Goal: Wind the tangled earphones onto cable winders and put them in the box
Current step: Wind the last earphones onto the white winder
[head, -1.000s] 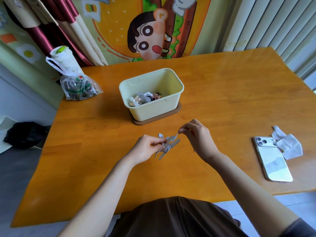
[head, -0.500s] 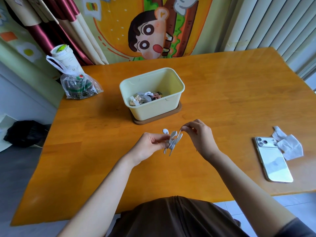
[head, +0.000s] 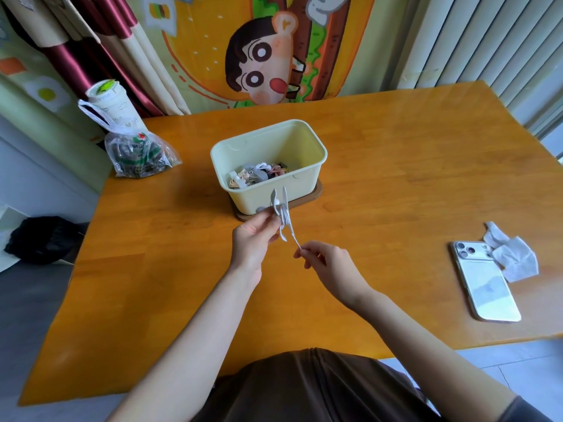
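Your left hand [head: 253, 239] holds a grey cable winder [head: 282, 210] between the thumb and curled fingers. It is raised above the wooden table [head: 396, 193], just in front of the cream box [head: 301, 181]. A white earphone cord [head: 293, 236] is wrapped on the winder and runs down to your right hand [head: 329, 263]. This hand pinches the free end between thumb and forefinger, with the other fingers curled. The box stands on a brown base [head: 316, 193] and contains several wound earphones [head: 259, 175]. At the right lies a white phone [head: 484, 287], camera side up, with a crumpled tissue [head: 515, 257] touching it. At the far left corner there is a plastic bag [head: 140, 156], and a paper cup [head: 109, 102] just behind it.
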### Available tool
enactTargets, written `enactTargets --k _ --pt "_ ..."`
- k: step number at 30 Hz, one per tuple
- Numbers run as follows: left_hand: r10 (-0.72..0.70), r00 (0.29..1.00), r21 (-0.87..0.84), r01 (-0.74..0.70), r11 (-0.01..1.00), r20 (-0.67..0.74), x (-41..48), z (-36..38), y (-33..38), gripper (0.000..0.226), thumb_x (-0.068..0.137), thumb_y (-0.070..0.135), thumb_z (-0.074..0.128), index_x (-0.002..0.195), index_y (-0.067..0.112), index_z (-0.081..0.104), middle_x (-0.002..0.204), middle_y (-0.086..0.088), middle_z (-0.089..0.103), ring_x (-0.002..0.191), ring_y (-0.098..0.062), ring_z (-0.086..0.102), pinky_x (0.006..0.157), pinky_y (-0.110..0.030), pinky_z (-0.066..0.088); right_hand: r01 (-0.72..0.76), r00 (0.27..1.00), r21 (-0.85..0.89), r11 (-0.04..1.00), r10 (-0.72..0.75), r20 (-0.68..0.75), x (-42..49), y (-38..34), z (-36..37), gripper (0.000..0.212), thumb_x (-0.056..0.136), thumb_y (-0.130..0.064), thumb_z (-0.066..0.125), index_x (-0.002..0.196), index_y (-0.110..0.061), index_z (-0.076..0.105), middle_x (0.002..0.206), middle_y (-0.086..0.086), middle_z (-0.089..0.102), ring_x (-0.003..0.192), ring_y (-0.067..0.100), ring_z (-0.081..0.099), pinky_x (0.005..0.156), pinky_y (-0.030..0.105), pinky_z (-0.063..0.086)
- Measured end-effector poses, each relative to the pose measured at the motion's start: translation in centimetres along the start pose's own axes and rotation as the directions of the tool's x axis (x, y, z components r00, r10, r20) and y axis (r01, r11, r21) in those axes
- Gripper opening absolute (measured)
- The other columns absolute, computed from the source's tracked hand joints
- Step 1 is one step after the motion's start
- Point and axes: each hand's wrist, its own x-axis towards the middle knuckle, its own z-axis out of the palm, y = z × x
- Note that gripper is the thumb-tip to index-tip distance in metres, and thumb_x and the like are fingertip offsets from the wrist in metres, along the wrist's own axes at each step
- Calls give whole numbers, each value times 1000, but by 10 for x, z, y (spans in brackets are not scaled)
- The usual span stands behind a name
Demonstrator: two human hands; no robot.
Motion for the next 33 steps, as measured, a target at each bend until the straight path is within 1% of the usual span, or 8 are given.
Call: enactTargets --k 4,7,13,17,21,24,28,33 --pt "168 975 347 -108 932 -146 8 -11 -11 29 88 3 63 113 15 68 96 7 70 84 1 65 75 -13 49 67 997 -59 996 -64 54 -5 -2 2 20 97 -18 49 94 -16 68 79 -10 59 67 1 55 61 8 39" --pt "243 967 587 -154 795 -76 8 -20 -19 27 86 6 66 111 11 71 97 1 72 86 -13 66 75 -21 52 88 995 -77 993 -85 45 -5 -3 -3 20 97 -17 49 95 -16 69 75 -18 53 67 -3 54 62 8 38" --pt "211 968 737 -239 633 133 -2 -15 -23 28 87 11 67 115 17 69 104 -2 72 85 -6 57 62 -2 39 85 996 -139 987 -88 -20 5 -3 -20 18 95 -18 53 93 -19 71 79 -12 55 68 6 59 62 20 43" --pt "177 960 702 -278 655 215 -5 -10 -16 31 87 9 67 117 15 67 112 -1 70 94 -4 57 66 2 36 86 989 -172 981 -105 -100 9 0 -30 18 94 -16 54 97 -16 71 80 -9 55 67 10 56 59 17 39" --pt "84 952 688 -273 672 296 -6 -9 -9 31 86 10 67 116 17 68 109 4 69 76 11 55 64 -1 37 87 980 -190 978 -118 -158 13 4 -35 14 92 -16 58 95 -13 71 80 -7 54 61 7 49 57 15 35" --pt "-3 929 681 -269 681 370 -6 -12 -5 31 86 9 68 114 20 69 111 6 69 92 6 58 77 -3 42 74 981 -155 985 -100 -168 14 6 -38 10 88 -13 62 88 -14 72 82 -5 59 66 9 54 60 14 38" --pt "-43 863 410 -195 891 503 -12 -8 5 30 84 4 66 109 20 69 99 12 72 99 -1 64 88 -19 48 19 985 -29 999 -24 -171 16 5 -45 7 85 -13 66 79 -16 69 70 -11 59 59 2 53 56 9 38" --pt "42 925 85 -80 993 377 -13 7 11 25 79 17 63 103 13 71 98 -1 73 95 -13 65 82 -24 52 -65 983 213 975 100 -156 18 4 -35 20 93 -20 56 76 -18 66 61 -9 60 51 1 49 55 18 41"
